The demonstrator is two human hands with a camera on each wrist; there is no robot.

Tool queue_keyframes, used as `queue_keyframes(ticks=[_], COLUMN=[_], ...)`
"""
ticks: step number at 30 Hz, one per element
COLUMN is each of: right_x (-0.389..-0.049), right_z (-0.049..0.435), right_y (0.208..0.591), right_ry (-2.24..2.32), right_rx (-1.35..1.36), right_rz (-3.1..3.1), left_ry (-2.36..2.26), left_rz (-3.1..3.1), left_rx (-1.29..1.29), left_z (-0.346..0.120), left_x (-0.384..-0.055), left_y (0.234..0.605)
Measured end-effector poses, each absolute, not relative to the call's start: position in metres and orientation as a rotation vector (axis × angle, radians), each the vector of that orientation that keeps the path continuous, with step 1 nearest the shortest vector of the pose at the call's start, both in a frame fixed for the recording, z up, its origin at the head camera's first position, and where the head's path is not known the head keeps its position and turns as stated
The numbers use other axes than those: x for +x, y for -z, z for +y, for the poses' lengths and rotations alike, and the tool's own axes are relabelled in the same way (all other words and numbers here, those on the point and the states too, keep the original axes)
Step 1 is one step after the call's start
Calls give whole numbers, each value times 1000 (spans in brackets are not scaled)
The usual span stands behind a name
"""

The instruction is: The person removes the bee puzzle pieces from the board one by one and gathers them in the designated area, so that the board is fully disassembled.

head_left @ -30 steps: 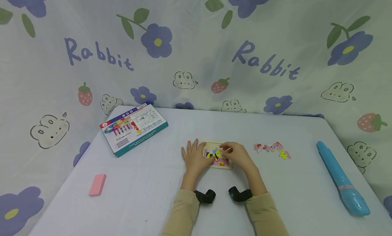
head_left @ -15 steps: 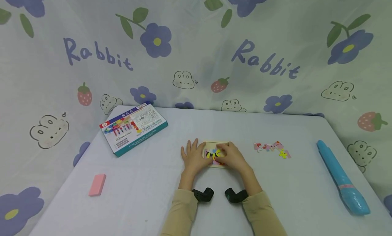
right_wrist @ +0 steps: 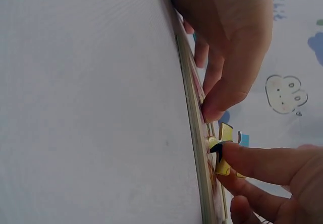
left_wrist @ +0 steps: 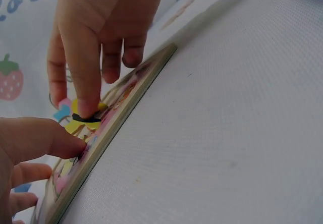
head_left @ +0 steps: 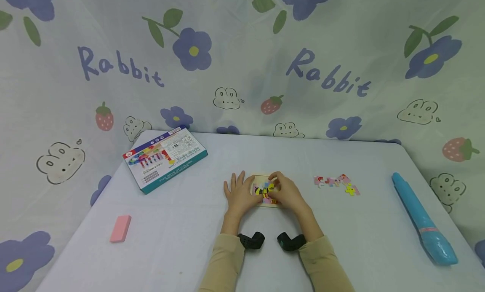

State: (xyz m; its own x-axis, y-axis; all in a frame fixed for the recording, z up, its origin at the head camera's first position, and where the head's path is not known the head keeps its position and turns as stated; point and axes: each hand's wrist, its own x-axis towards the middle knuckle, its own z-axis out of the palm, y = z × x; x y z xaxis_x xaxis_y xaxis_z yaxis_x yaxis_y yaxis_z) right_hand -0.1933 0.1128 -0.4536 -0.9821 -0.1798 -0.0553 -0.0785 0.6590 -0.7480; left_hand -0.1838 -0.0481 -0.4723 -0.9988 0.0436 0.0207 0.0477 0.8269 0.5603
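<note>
A small wooden jigsaw tray (head_left: 261, 175) with a bee picture lies between the two hands at mid-table. My left hand (head_left: 239, 196) is spread at its left side, the thumb (left_wrist: 68, 142) resting on the picture and the other fingers extended. From the right, my right hand (head_left: 291, 195) pinches a yellow puzzle piece with a black stripe (right_wrist: 226, 133) between thumb and index finger. That piece stands tilted over the picture in the right wrist view. Part of the tray's right side is hidden under the right hand.
Loose pink puzzle pieces (head_left: 331, 182) and a yellow one (head_left: 350, 190) lie right of the tray. A boxed toy set (head_left: 166, 159) sits at the back left, a pink block (head_left: 120, 229) at the front left. A long blue wrapped object (head_left: 424, 220) lies along the right.
My right hand has shifted left over the tray, and its index finger has risen slightly in the last half second. My left hand has stayed nearly in place.
</note>
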Motion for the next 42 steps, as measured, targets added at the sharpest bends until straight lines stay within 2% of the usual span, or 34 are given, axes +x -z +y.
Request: queue_keyframes(ticks=[14, 29, 42], right_x=[-194, -199, -186], right_z=[125, 178, 229], right_y=[447, 444, 436], right_ry=[1398, 1532, 1702], right_rx=[-79, 105, 241], right_rz=[2623, 2546, 2513], left_ry=[926, 952, 950], left_rz=[-2993, -2980, -2973], left_rx=[-71, -82, -71], left_z=[-48, -48, -48], left_x=[-185, -184, -184], left_y=[472, 473, 474])
